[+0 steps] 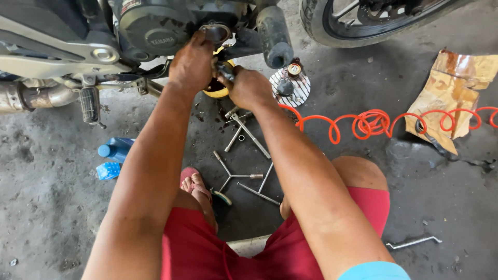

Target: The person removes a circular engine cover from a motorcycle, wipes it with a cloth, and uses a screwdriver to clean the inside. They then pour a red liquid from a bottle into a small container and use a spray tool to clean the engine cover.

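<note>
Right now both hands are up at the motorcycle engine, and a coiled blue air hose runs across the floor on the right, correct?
Not quite: the coiled air hose is orange, not blue, as the head view shows. The rest holds: the left hand and right hand are both up at the motorcycle engine.

An orange coiled hose (363, 123) snakes across the concrete floor (46, 186) to the right, crossing a crumpled sheet of brown paper (451, 88). A blue bottle (115, 149) lies at the left, just above a small blue cap (108, 170). A Y-shaped wrench (231, 175) and several T-handled wrenches (248, 134) lie scattered in the middle. One flat spanner (413, 242) lies apart at the lower right. A tyre (358, 21) shows at the top.
</note>
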